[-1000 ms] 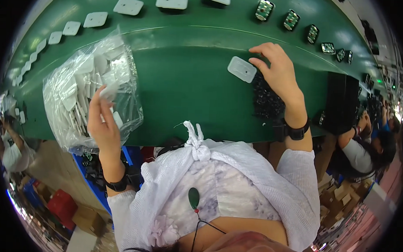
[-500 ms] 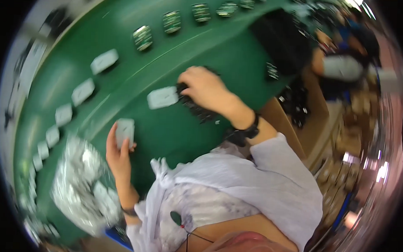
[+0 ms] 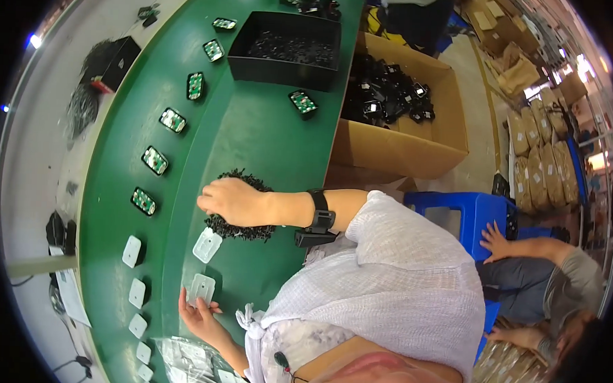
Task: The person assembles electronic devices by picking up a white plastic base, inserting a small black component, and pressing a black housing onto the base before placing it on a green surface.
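My left hand (image 3: 207, 324) grips a white plastic cover (image 3: 201, 290), its hollow side facing up, fingers and thumb at its edges. Over a heap of tiny black parts (image 3: 251, 233) on the green table, my right hand (image 3: 233, 201) has its fingers curled together at the heap's left side. Whatever lies between those fingertips is hidden or too small to name. Another white cover (image 3: 207, 245) lies flat between the heap and my left hand. Further white covers (image 3: 132, 251) form a row to the left, continued by black housings with green circuit boards (image 3: 143, 201).
A black open box (image 3: 283, 72) of small dark parts stands at the far side of the table (image 3: 254, 132). Right of it is a cardboard carton (image 3: 402, 151) of black devices. A clear bag (image 3: 192, 363) of white covers lies near me. Someone sits by a blue stool (image 3: 478, 218).
The whole view has turned, so the rows and boxes appear elsewhere. My left hand still holds the white cover, and my right hand stays at the heap.
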The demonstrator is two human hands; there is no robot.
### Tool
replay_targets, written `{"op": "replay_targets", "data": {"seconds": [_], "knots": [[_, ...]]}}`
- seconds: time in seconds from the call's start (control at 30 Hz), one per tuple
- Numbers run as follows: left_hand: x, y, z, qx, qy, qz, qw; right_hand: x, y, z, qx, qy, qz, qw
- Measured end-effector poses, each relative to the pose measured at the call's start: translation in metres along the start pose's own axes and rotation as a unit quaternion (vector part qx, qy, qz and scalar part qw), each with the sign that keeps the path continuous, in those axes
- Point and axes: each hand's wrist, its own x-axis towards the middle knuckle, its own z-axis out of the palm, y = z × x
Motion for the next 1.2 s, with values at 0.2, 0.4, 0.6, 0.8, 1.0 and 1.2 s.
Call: {"op": "replay_targets", "data": {"seconds": [0.2,0.4,0.6,0.8,1.0,1.2], "knots": [[0.007,0.009,0.018,0.050,-0.010,0.044,0.998,0.001,-0.045,0.006,0.324,-0.012,-0.006,0.946],[0.011,0.019,0.038,0.060,0.003,0.109,0.992,-0.003,-0.075,0.020,0.420,-0.133,0.035,0.897],[0.015,0.016,0.037,0.100,-0.002,0.136,0.986,0.001,-0.073,0.023,0.472,-0.151,0.076,0.865],[0.015,0.025,0.042,0.081,0.032,0.087,0.992,-0.003,-0.067,0.024,0.449,-0.115,0.062,0.884],[0.011,0.007,0.029,0.088,0.035,0.084,0.992,-0.005,-0.068,0.027,0.501,-0.139,0.096,0.849],[0.008,0.021,0.044,0.037,0.030,0.087,0.995,-0.006,-0.065,0.004,0.450,-0.199,0.120,0.863]]}}
